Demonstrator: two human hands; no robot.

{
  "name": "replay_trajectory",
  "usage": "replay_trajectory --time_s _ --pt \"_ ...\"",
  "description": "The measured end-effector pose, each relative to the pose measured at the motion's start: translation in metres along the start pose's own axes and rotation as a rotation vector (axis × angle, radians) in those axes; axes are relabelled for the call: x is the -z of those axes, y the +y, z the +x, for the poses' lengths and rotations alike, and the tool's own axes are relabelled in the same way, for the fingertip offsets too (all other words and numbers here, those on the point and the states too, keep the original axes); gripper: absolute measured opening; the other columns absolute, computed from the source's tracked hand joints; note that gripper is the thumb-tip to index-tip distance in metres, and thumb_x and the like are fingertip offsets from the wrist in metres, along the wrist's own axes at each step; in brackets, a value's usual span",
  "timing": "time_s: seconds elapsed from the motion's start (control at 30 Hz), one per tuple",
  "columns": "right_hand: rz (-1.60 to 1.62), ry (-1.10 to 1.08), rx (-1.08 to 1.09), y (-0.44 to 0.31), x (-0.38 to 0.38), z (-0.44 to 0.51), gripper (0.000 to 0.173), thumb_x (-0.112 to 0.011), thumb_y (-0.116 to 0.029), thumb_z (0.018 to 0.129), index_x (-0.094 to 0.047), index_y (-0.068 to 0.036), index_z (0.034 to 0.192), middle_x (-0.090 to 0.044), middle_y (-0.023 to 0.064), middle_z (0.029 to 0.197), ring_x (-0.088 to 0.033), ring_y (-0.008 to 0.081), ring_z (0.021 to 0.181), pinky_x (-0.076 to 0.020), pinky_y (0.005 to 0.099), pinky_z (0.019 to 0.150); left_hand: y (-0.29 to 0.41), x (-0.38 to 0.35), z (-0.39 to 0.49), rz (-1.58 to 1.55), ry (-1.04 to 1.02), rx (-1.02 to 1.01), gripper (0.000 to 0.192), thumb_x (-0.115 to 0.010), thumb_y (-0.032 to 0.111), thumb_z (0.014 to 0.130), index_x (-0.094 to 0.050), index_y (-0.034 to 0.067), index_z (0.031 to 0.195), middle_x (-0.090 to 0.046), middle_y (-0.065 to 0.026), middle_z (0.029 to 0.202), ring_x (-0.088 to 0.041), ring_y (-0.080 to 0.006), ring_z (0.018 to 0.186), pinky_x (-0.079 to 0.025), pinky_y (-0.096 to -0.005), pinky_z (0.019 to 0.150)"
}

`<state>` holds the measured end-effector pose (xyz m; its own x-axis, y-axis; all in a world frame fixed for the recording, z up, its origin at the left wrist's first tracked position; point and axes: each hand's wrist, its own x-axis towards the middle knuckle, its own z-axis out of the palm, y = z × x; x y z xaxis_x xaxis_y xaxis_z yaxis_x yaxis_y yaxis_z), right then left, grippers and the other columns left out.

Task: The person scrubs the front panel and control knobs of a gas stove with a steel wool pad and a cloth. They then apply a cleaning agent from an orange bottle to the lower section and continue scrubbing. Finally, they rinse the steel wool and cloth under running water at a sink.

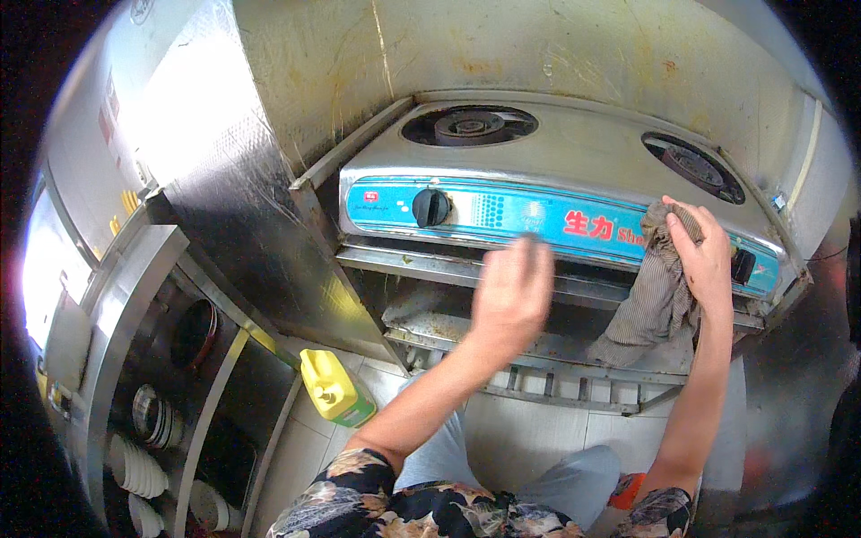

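My right hand (709, 259) grips a crumpled grey striped cloth (649, 302) against the blue front panel (511, 210) of a two-burner gas stove (572, 144). The cloth's lower part hangs below the panel, over the metal frame. Motion blurs my left hand (512, 296), which is in front of the middle of the panel with its fingers curled. A small dark patch shows at its fingertips; whether it holds anything is unclear. Black knobs sit on the panel: the left knob (430, 207) is fully visible, while the right knob (743, 265) is just beyond my right hand.
Stained metal walls (464, 54) enclose the stove's back and left side. A yellow plastic jug (329, 383) stands on the tiled floor at left. Farther left, metal shelving (128, 289) holds stacked white bowls (138, 464). Below the stove runs a slatted metal rack (558, 387).
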<state>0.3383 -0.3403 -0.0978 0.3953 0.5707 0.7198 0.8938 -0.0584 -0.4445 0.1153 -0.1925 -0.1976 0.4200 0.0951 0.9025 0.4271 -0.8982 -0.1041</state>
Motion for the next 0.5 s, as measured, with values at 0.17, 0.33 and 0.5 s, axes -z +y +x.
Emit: replay_trajectory --time_s 0.17,0.33,0.5 --pt "0.01 -0.033 0.016 0.003 0.003 0.003 0.031 -0.064 -0.026 0.09 -0.071 -0.006 0.114 -0.067 0.0188 0.103 -0.063 0.0359 0.098 -0.0474 0.0373 0.089 -0.009 0.019 0.008 -0.084 -0.037 -0.001 0.038 -0.06 0.002 0.077 -0.062 0.0 0.115 -0.057 -0.0183 0.114 -0.056 -0.033 0.093 -0.047 -0.0432 0.081" --pt "-0.047 -0.002 0.029 0.006 0.002 0.001 0.031 -0.064 -0.028 0.089 -0.071 -0.009 0.113 -0.066 0.0198 0.101 -0.063 0.0376 0.097 -0.0481 0.0404 0.086 -0.031 0.017 0.006 0.019 0.032 0.194 0.034 -0.061 -0.001 0.078 -0.066 0.008 0.11 -0.061 -0.0169 0.109 -0.057 -0.0348 0.094 -0.049 -0.0442 0.081" --pt "-0.02 0.018 0.074 0.006 0.002 0.003 0.03 -0.063 -0.028 0.091 -0.071 -0.011 0.114 -0.066 0.0195 0.097 -0.063 0.0382 0.093 -0.0483 0.0413 0.084 0.044 -0.014 0.062 -0.094 -0.127 -0.137 0.034 -0.055 0.001 0.08 -0.059 0.001 0.114 -0.054 -0.0227 0.113 -0.054 -0.0368 0.1 -0.047 -0.0427 0.086"
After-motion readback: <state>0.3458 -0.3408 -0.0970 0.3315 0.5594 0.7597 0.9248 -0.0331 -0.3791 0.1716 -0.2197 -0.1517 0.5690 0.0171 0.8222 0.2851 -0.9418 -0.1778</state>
